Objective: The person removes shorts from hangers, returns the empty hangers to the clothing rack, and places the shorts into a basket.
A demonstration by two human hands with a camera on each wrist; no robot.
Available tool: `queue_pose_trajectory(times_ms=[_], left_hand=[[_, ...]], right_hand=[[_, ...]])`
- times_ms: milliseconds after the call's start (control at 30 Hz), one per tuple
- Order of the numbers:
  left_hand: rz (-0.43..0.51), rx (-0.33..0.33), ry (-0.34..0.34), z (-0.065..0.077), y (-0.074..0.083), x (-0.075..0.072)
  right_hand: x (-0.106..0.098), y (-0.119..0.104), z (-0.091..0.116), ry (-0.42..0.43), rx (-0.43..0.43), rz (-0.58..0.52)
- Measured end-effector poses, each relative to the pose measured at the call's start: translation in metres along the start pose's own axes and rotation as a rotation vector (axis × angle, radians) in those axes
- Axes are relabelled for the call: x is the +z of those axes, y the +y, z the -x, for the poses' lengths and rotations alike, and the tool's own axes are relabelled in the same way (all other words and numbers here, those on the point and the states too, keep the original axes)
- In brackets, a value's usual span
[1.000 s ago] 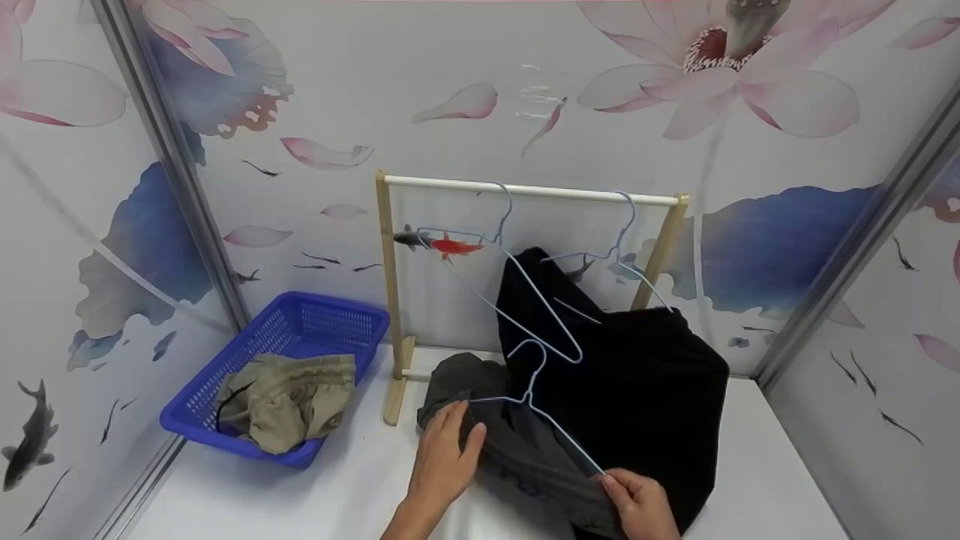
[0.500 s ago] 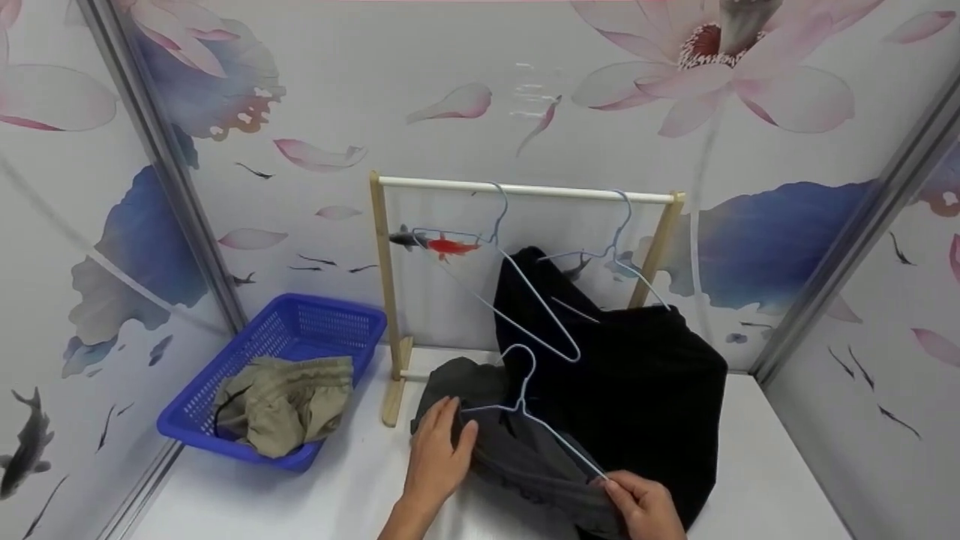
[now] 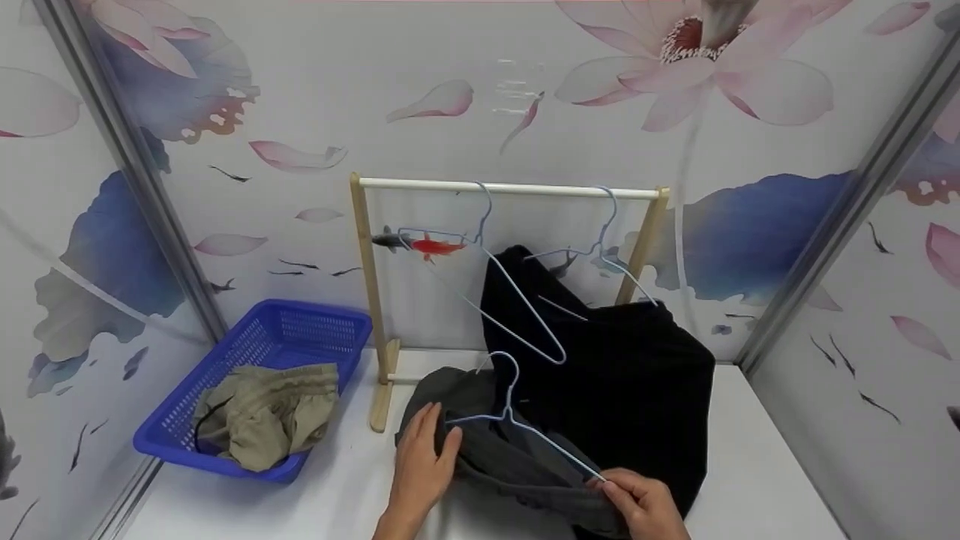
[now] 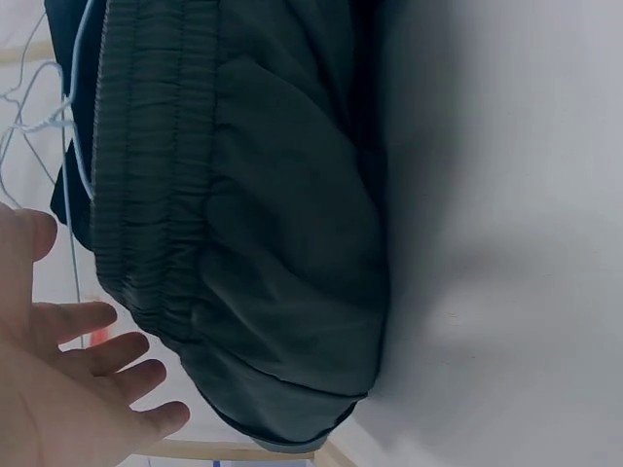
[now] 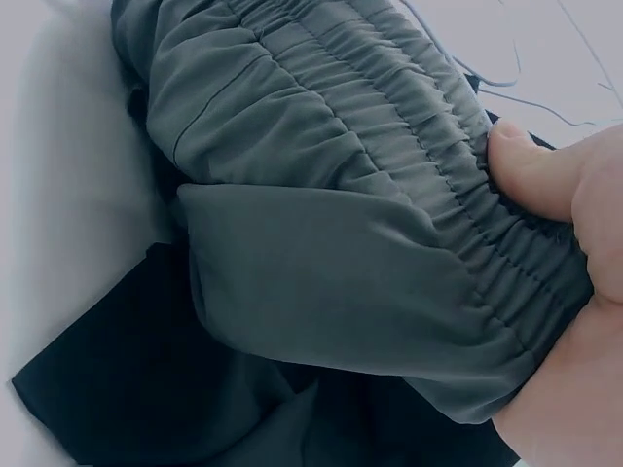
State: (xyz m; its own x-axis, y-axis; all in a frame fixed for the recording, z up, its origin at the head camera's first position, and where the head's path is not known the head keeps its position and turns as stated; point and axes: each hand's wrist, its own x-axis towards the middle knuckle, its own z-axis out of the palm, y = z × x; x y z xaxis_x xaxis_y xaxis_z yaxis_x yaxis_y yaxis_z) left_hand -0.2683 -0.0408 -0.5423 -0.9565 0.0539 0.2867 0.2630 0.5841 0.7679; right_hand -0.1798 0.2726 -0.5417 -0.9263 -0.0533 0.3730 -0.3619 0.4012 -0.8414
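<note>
My right hand (image 3: 646, 506) pinches the elastic waistband of dark grey pants (image 5: 311, 263) together with the right end of a light blue wire hanger (image 3: 509, 414). In the right wrist view the thumb lies along the gathered band. My left hand (image 3: 421, 469), fingers extended and spread, is at the left side of the same pants. Seen from the left wrist, its fingertips are beside the ribbed waistband (image 4: 161, 156). The hanger sits across the waist opening with its hook up, its left arm reaching toward the left hand. The pants rest bunched over the white table.
Behind stands a wooden rack (image 3: 362, 277) with a white rod (image 3: 540, 187). A bare hanger (image 3: 489, 206) hangs from it, beside a black garment (image 3: 622, 390) on another hanger (image 3: 600, 244). At left, a blue basket (image 3: 157, 442) holds khaki clothing (image 3: 270, 420).
The hands have drawn slightly farther apart, the right one shifting right with the waistband and hanger end. The head view has turned a little, moving the scene left.
</note>
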Motion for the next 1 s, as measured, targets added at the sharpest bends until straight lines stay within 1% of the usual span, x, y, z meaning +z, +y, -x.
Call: queue_pose_trajectory(times_ms=[133, 200, 467, 600, 667, 733, 833, 1000], left_hand=[[-0.018, 0.010, -0.001, 0.003, -0.006, -0.004], [-0.024, 0.027, 0.007, 0.004, -0.007, -0.005], [-0.080, 0.104, 0.044, 0.004, -0.003, -0.014], [-0.106, 0.146, 0.075, 0.006, -0.002, -0.020], [-0.124, 0.160, 0.090, 0.007, -0.002, -0.023], [-0.145, 0.154, 0.098, 0.009, -0.002, -0.025], [-0.157, 0.127, 0.099, 0.012, 0.000, -0.028], [-0.156, 0.098, 0.093, 0.014, 0.004, -0.030]], right_hand=[[0.001, -0.001, 0.000, -0.008, -0.017, -0.032], [0.002, -0.001, 0.000, -0.005, -0.026, -0.048], [-0.002, -0.007, 0.003, 0.010, -0.030, -0.160], [-0.005, -0.005, 0.004, 0.001, -0.070, -0.236], [-0.006, -0.003, 0.004, -0.008, -0.103, -0.258], [-0.007, -0.002, 0.005, -0.011, -0.136, -0.259], [-0.007, -0.001, 0.004, -0.018, -0.179, -0.249], [-0.005, -0.001, 0.004, 0.015, -0.154, -0.217]])
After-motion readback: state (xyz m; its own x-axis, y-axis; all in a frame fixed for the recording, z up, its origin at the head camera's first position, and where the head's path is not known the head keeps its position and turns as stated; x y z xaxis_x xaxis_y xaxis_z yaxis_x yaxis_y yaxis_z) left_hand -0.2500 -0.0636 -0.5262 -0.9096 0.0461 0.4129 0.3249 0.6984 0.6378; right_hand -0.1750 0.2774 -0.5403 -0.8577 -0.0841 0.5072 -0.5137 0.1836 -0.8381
